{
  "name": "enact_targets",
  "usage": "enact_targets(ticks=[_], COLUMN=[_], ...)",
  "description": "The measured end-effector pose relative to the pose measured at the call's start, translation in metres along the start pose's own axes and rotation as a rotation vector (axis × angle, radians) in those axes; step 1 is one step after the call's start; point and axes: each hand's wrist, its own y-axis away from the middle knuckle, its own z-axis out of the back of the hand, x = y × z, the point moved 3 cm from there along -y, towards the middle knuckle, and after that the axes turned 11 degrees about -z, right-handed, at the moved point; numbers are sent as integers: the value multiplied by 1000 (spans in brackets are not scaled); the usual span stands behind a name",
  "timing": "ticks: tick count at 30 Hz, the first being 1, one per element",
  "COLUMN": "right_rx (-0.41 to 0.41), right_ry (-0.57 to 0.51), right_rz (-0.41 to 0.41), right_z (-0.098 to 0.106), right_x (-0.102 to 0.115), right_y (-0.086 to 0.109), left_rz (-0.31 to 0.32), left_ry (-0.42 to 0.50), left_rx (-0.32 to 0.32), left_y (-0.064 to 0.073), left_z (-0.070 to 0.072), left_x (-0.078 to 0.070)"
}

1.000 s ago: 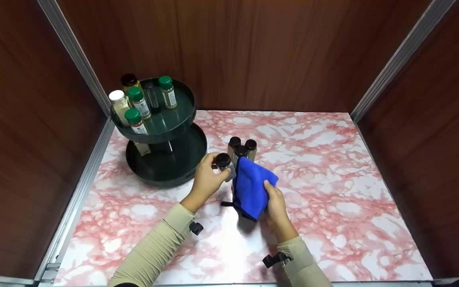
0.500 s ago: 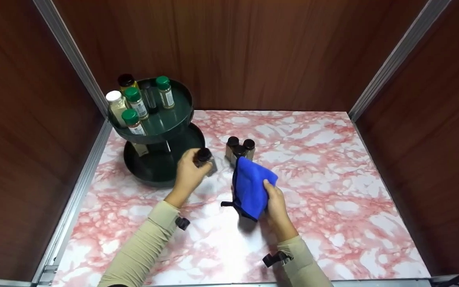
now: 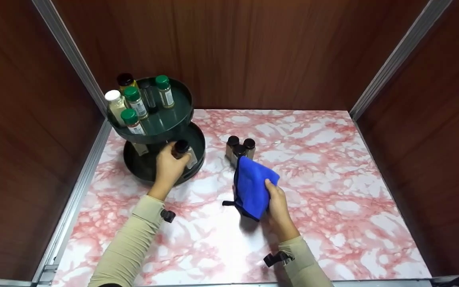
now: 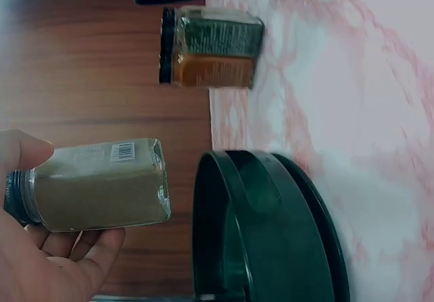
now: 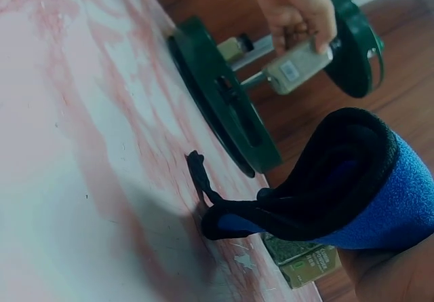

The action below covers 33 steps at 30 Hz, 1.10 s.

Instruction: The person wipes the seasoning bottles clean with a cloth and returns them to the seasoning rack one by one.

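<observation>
Fingers [image 4: 103, 253] of our left hand [image 3: 168, 165] grip a square jar [image 4: 102, 188] close to its dark lid. We hold it upright in the air, over the bottom tray [image 3: 140, 166] of the dark green stand [image 3: 150, 138], and a gap shows between the jar and the tray. It has pale brown powder inside and a little barcode on its side. Our right hand [image 3: 278, 205] pinches a folded blue cloth [image 3: 254, 185] with black edges and a black loop [image 3: 228, 203]. Just past the cloth, three more jars [image 3: 240, 150] with dark lids stand close together on the pink and white worktop [image 3: 325, 191]. One pale jar [image 5: 230, 49] sits on the left side of the bottom tray. Up on the top tray [image 3: 171, 117] we have green-lidded jars [image 3: 137, 104], a white-lidded jar [image 3: 116, 107] and a brown-capped bottle [image 3: 126, 81]. Brown walls [image 3: 221, 52] stand at the back and both sides.
</observation>
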Motion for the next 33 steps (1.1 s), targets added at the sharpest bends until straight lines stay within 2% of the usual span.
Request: enact_targets(ticks=[4,11,18,24,33], right_rx=[-6,-8,-1,5,-57], right_ry=[22,-20,-31,-22,52], right_rz=[15,7,-4,-21,15], right_z=[1,2,2,5,8], right_x=[1,0,0,0,3], right_y=[1,1,2,3,3], left_rz=[14,41,30,71,112], left_ry=[-45,-88,-118,-107,-63], left_rx=[-18,-51,-96,-123,-148], left_y=[-3,-8,-14,-18,-23], left_z=[6,15,23,28,31], left_x=[8,23,34,47,64])
